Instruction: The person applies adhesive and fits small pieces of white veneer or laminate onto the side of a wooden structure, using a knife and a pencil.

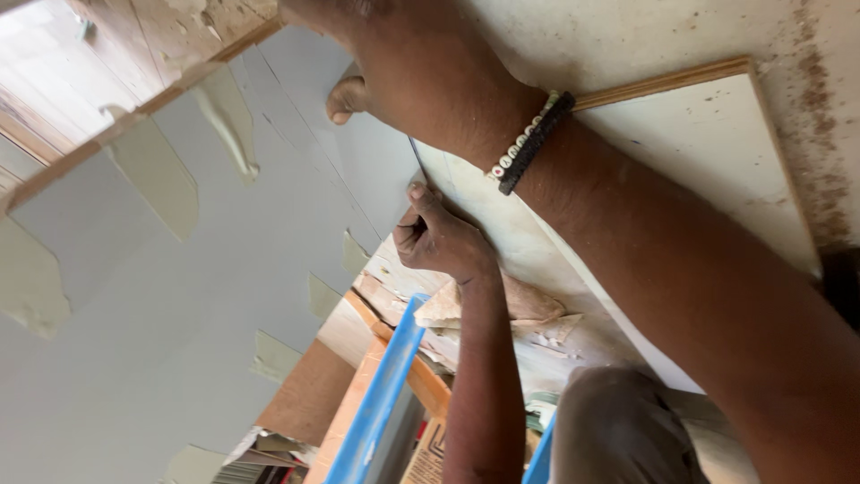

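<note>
My right hand (pixel 376 54), with a beaded and black bracelet (pixel 528 143) on the wrist, presses flat on a grey laminate sheet (pixel 224 269) near its edge. Its thumb sticks out below the palm. My left hand (pixel 439 237) is closed in a fist just below it, at the sheet's edge. It grips a thin dark tool (pixel 417 161); whether that is a blade or a pencil I cannot tell. The tool's tip runs along the line where the grey sheet meets a white board (pixel 708 152) with a wooden edge. The grey sheet carries several pale green patches (pixel 157 175).
A worn wooden bench edge (pixel 394 296) with torn paper lies under the board. Blue metal bars (pixel 381 394) and a cardboard box (pixel 430 457) sit below it. My knee in grey cloth (pixel 618 430) is at the bottom. A wooden strip (pixel 134 103) borders the sheet at upper left.
</note>
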